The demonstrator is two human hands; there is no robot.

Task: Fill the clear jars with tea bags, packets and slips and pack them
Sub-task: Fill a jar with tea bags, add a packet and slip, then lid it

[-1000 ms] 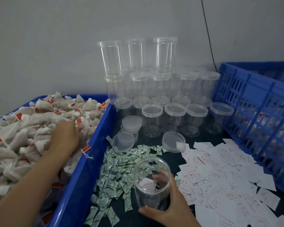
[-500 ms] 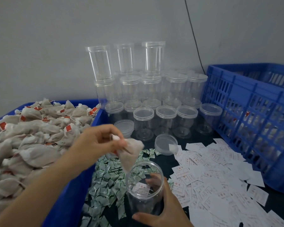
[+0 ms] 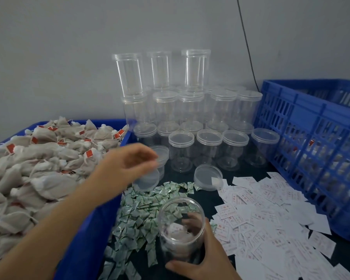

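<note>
Fingers of my right hand [image 3: 206, 259] are curled round the open jar [image 3: 170, 215], thumb on the near side, holding it upright on the tabletop [image 3: 249, 170]. It stands between the green packets [image 3: 141, 215] and the white slips [image 3: 271, 219]. At least one tea bag [image 3: 178, 238] lies in its bottom; what else is inside I cannot tell.

Risks, as I judge them:
- The jar seems to stand at the edge of the packet heap. On such footing it could tip if my grip slackens.
- My left hand [image 3: 127, 164] hangs above the bin's rim [image 3: 109, 215], just over two loose lids [image 3: 148, 178]. A careless sweep could scatter them or jolt the stacked empty jars [image 3: 190, 110] behind.
- The heaped tea bags [image 3: 38, 168] trail strings and tags, so one pick may drag others out.

Left forearm reaches forward across the bin, fingers loosely bent and spread, pinching nothing, though blurred.
</note>
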